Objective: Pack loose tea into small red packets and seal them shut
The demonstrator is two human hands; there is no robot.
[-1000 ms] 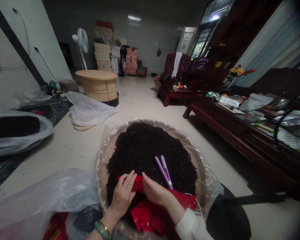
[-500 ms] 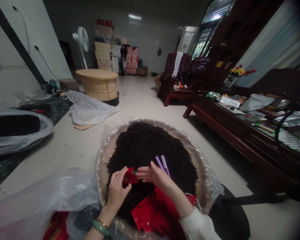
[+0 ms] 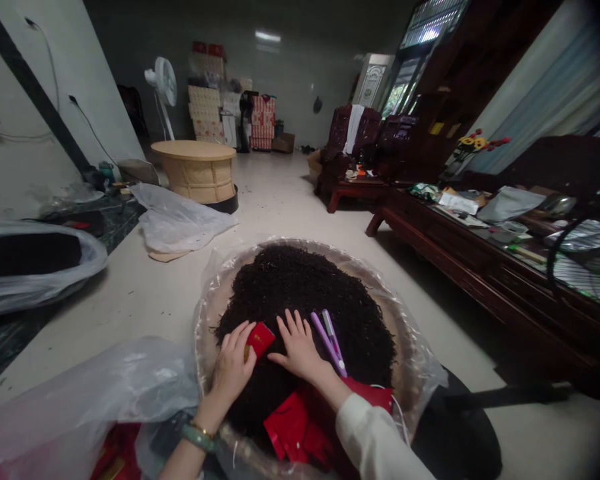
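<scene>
A round basket point(image 3: 401, 313) lined with clear plastic holds a heap of dark, thin, dried leaves point(image 3: 300, 280) that look like loose tea. Between the thumb and fingers of my left hand point(image 3: 233, 360) is a small red packet point(image 3: 261, 339), its top edge facing right. My right hand point(image 3: 300, 347) lies palm down on the leaves with fingers spread, holding nothing I can see. Just right of it, a purple flat iron point(image 3: 329, 341) rests with its jaws apart and a white cord behind. Several flat red packets point(image 3: 300, 427) lie at the near side of the basket, partly under my right forearm.
Left of the basket are a crumpled plastic bag point(image 3: 130, 380) and an open bag of dark leaves point(image 3: 25, 257). A dark wooden table point(image 3: 430, 233) with clutter runs along the right. A round wicker table point(image 3: 195, 167) and a white fan point(image 3: 165, 81) stand farther back.
My right hand has dropped from beside the red packet's mouth down onto the leaves and spread its fingers. My left hand has turned the packet so its printed face shows.
</scene>
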